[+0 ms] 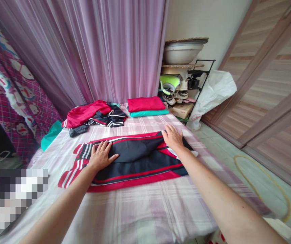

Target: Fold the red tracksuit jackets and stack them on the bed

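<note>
A black and red jacket (135, 152) with white stripes lies flat on the plaid cloth (135, 213) in front of me, its sides turned inward. My left hand (102, 156) rests on its left part near the striped cuffs, fingers spread. Over at the upper right corner of the jacket, my right hand (172, 137) lies on the fabric with its fingers stretched out. A bit of white shows at the jacket's right end, partly behind my right forearm. Neither hand is closed on the cloth.
Behind the jacket are a loose heap of red and black clothes (89, 113) and a folded red and green stack (146, 105). A purple curtain (115, 51) hangs at the back. Right of the table stand a shoe rack (198, 88), a white bag (213, 93) and a wooden wardrobe (267, 84).
</note>
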Action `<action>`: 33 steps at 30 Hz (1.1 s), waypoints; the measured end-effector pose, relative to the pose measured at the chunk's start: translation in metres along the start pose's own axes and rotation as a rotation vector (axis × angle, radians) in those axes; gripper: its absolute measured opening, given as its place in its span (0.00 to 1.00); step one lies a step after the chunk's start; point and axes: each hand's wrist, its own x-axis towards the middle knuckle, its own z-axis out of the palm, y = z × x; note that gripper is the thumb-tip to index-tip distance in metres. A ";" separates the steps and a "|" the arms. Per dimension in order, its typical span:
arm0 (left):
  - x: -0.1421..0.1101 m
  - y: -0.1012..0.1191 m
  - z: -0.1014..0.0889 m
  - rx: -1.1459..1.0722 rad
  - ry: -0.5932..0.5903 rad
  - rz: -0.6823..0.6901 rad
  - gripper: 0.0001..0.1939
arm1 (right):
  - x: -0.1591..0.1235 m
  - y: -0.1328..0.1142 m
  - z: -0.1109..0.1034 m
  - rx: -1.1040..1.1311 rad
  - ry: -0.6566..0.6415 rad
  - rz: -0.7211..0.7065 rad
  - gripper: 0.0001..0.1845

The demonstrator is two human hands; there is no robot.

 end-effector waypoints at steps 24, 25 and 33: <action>-0.028 0.066 -0.037 -0.153 0.099 0.455 0.16 | -0.009 0.034 0.020 0.055 -0.299 -0.337 0.26; -0.028 0.077 -0.038 -0.127 0.078 0.455 0.15 | -0.009 0.032 0.019 0.020 -0.282 -0.344 0.24; -0.003 0.076 -0.067 -0.122 0.161 0.271 0.16 | 0.016 0.013 -0.013 -0.079 -0.092 -0.350 0.18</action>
